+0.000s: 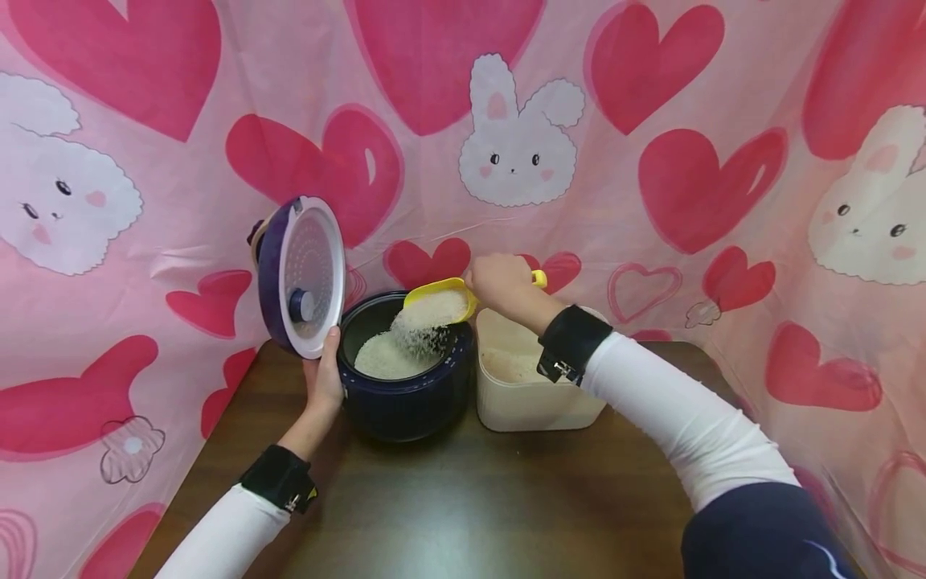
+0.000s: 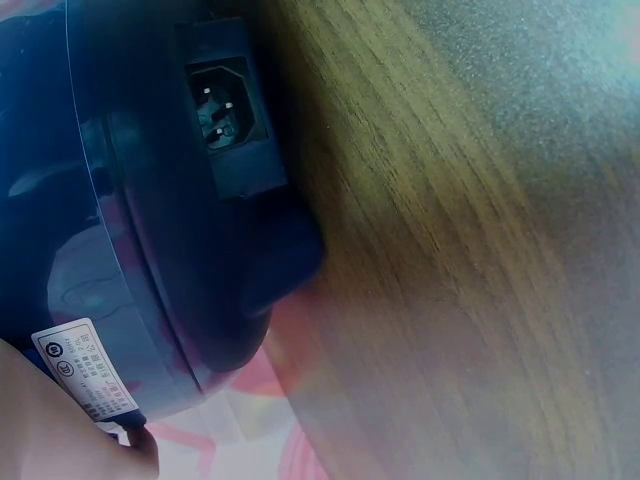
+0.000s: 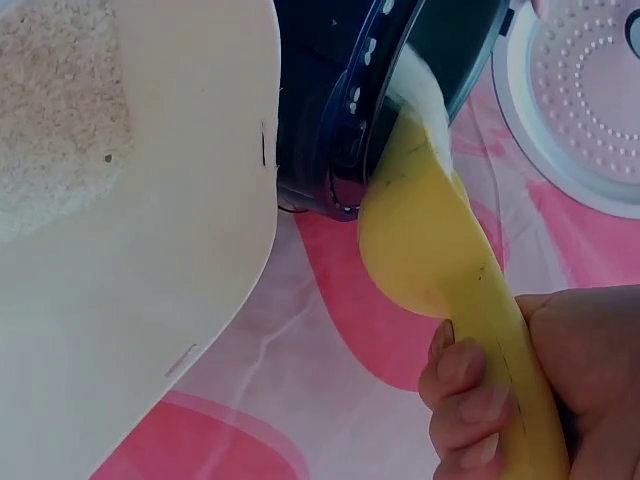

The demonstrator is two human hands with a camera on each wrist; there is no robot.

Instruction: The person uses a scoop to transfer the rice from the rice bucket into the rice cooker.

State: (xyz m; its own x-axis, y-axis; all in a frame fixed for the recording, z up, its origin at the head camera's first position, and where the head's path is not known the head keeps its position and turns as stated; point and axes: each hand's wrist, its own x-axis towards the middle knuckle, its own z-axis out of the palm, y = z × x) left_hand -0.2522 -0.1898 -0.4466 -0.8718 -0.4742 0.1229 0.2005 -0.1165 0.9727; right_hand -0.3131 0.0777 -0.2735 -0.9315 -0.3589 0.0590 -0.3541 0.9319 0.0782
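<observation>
A yellow scoop point(image 1: 441, 299) is gripped by my right hand point(image 1: 504, 283), its fingers curled round the handle. The scoop tilts over the dark blue rice cooker point(image 1: 405, 410), and white rice point(image 1: 427, 342) spills from its lip into the pot. More rice point(image 1: 383, 358) lies heaped inside. My left hand point(image 1: 327, 382) holds the lower edge of the raised rice cooker lid point(image 1: 314, 265), thumb on the white rim; its other fingers are mostly hidden. In the left wrist view, that hand point(image 2: 60, 430) is beside a label on the cooker's side.
A cream bin point(image 1: 538, 406) with rice at its bottom stands right of the cooker, under my right forearm. Both stand on a brown wooden table point(image 1: 463, 498). Pink cloth with hearts and rabbits point(image 1: 517, 153) hangs behind. The cooker's power socket point(image 2: 225, 110) has no cord in it.
</observation>
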